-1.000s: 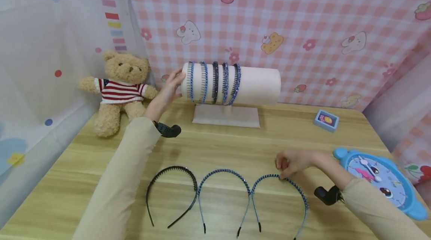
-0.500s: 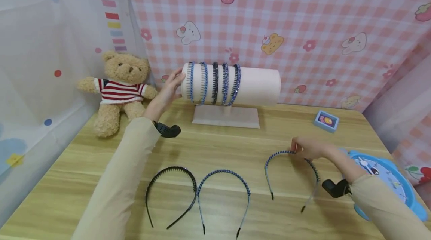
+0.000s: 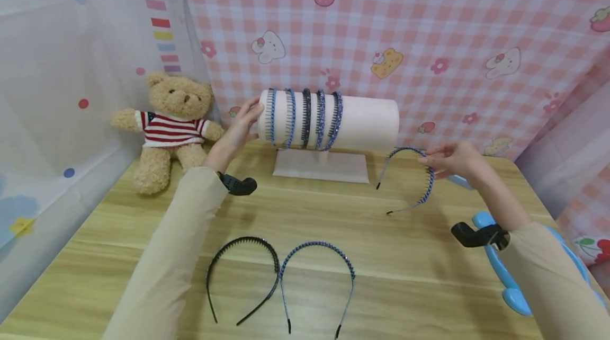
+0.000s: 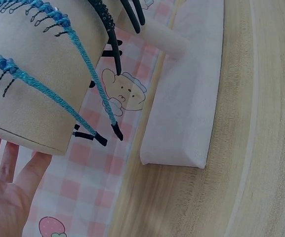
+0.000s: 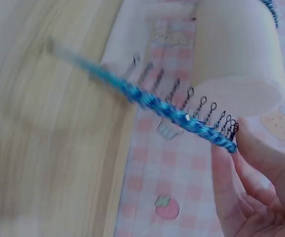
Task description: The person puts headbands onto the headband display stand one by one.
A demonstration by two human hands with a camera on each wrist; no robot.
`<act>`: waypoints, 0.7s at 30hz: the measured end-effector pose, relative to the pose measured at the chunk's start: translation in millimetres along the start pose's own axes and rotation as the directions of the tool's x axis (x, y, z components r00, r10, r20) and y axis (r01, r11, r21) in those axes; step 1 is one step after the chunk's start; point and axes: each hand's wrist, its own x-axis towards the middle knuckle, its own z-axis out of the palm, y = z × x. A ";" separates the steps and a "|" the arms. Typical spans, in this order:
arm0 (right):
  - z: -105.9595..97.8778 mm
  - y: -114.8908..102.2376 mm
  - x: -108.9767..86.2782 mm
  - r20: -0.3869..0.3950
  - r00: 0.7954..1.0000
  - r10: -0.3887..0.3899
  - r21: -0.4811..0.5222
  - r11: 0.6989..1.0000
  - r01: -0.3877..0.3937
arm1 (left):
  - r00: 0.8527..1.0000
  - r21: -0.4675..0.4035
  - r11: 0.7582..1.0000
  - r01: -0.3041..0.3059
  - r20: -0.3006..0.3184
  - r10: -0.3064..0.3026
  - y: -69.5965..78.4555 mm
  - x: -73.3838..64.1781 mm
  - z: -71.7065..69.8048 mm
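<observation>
My right hand [image 3: 455, 162] pinches a blue toothed headband [image 3: 430, 181] between thumb and fingers, raised off the table near the right end of the display roll. In the right wrist view the headband [image 5: 162, 107] points its looped teeth toward the white roll [image 5: 238, 54]. My left hand [image 3: 238, 124] rests with extended fingers against the left end of the display roll [image 3: 367, 120]. Several headbands, blue, black and glittery, ring the roll's left and middle part. A black headband [image 3: 244, 239] and another blue headband [image 3: 316, 244] lie side by side on the table in front.
The roll's flat base [image 3: 320, 166] stands at the back of the wooden table [image 3: 305, 207]. A teddy bear [image 3: 173, 128] sits at the back left. On the right, my forearm partly covers a blue clock [image 3: 507, 271] and my hand a small blue box [image 3: 461, 181].
My right hand has lifted the rightmost headband from the table and carried it back toward the roll's right end, turning it sideways. My left hand has stayed in place.
</observation>
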 end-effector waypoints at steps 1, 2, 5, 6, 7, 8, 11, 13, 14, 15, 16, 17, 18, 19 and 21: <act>0.3 -3.1 1.5 -0.014 1.000 0.004 0.043 0.999 -0.003 | 1.000 0.000 1.000 -0.001 0.001 0.001 0.0 0.1 0.1; 0.9 -6.1 2.9 -0.032 0.999 0.001 0.088 0.996 0.002 | 1.000 0.000 1.000 -0.003 0.002 0.003 -0.3 0.4 -0.1; 3.8 -16.7 6.6 -0.099 0.995 -0.003 0.194 0.981 0.022 | 1.000 -0.002 1.000 -0.004 0.008 0.004 -0.4 0.8 -0.5; 4.8 -20.4 7.8 -0.125 0.992 -0.006 0.212 0.977 0.033 | 1.000 0.000 1.000 -0.004 0.009 0.004 -0.3 1.2 -0.6; 5.7 -24.3 8.6 -0.151 0.988 -0.009 0.233 0.972 0.044 | 1.000 0.002 1.000 -0.004 0.010 0.004 0.0 1.4 -0.7; 6.7 -28.5 9.3 -0.177 0.984 -0.006 0.254 0.966 0.051 | 1.000 0.002 1.000 -0.003 0.012 0.003 0.1 1.6 -0.8; 9.4 -40.8 11.2 -0.235 0.972 -0.015 0.294 0.952 0.085 | 1.000 0.002 1.000 -0.003 0.014 0.002 0.8 1.8 -0.9; 11.7 -49.0 12.2 -0.262 0.965 -0.022 0.319 0.942 0.108 | 1.000 0.003 1.000 -0.003 0.012 0.003 1.2 1.7 -1.0; 13.1 -52.8 13.0 -0.276 0.961 -0.025 0.322 0.939 0.117 | 1.000 0.001 1.000 -0.003 0.011 0.003 1.3 1.5 -1.1; 14.7 -56.3 14.1 -0.288 0.957 -0.030 0.321 0.939 0.126 | 1.000 0.002 1.000 -0.004 0.011 0.004 1.5 1.1 -0.9; 16.2 -59.5 15.2 -0.295 0.955 -0.031 0.322 0.938 0.130 | 1.000 0.005 1.000 -0.004 0.010 0.004 1.6 0.7 -0.9; 17.8 -62.4 16.5 -0.301 0.953 -0.035 0.322 0.937 0.136 | 1.000 0.006 1.000 -0.003 0.009 0.002 1.6 0.4 -0.9; 19.2 -64.8 17.9 -0.309 0.950 -0.038 0.320 0.937 0.142 | 1.000 0.008 1.000 -0.002 0.008 0.002 1.5 0.2 -0.9; 20.5 -66.8 19.5 -0.316 0.948 -0.042 0.317 0.937 0.147 | 1.000 0.009 1.000 -0.001 0.009 0.001 1.3 -0.1 -0.8; 22.4 -69.2 22.8 -0.328 0.943 -0.056 0.300 0.940 0.160 | 1.000 0.013 1.000 -0.003 0.009 0.003 0.3 0.3 -1.1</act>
